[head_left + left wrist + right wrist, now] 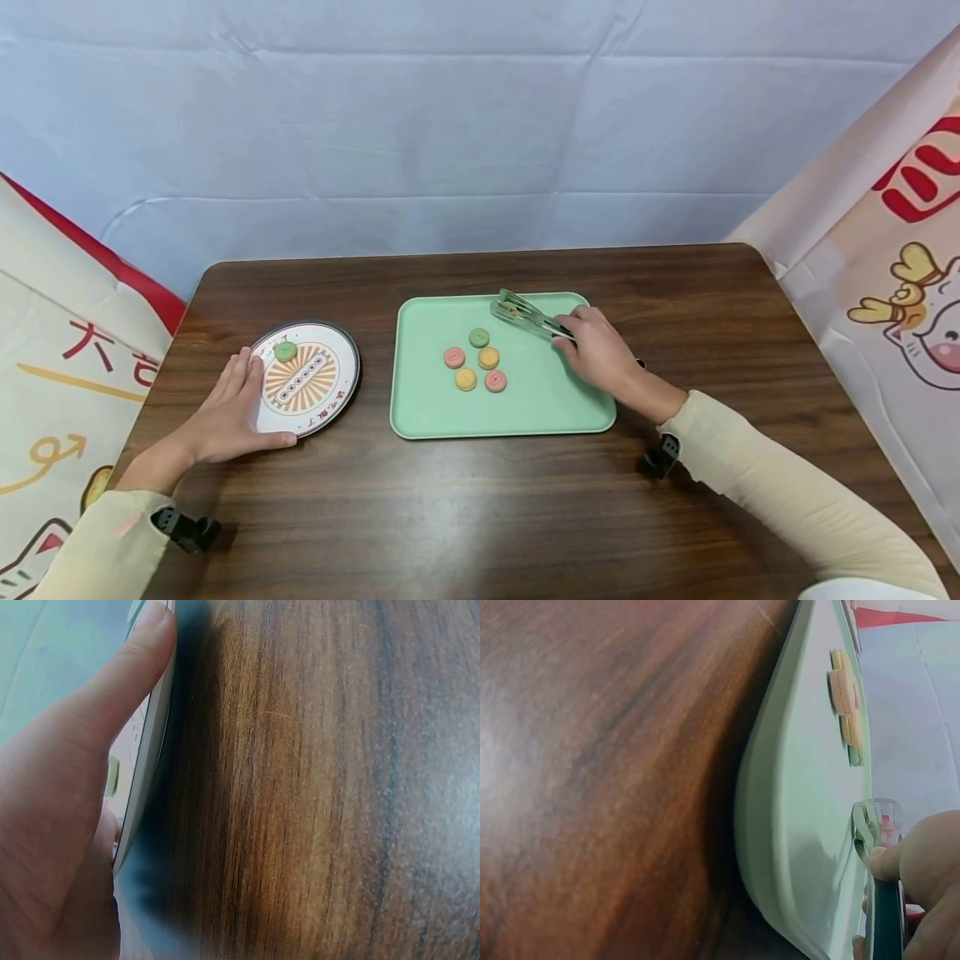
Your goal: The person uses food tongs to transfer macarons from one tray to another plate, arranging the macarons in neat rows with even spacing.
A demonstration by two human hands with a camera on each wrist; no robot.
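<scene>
On the left, my left hand [228, 408] rests against the rim of a white patterned plate [345, 367], its fingers straight and the thumb on the near edge. A green button-shaped cookie [285, 351] lies on that plate. My right hand [596, 346] grips metal tongs [531, 317] over the right part of a light green tray [427, 417]. A small yellowish patch shows between the tong tips; I cannot tell what it is. Left of the tongs lie several similar cookies: a green one [479, 337], pink ones [453, 357] and yellow ones [466, 379].
Both stand on a dark wood-grain table [420, 517], the plate left of the tray with bare wood between them. A pale cloth [450, 150] hangs behind the far edge. Printed sheets [900, 292] hang at the sides.
</scene>
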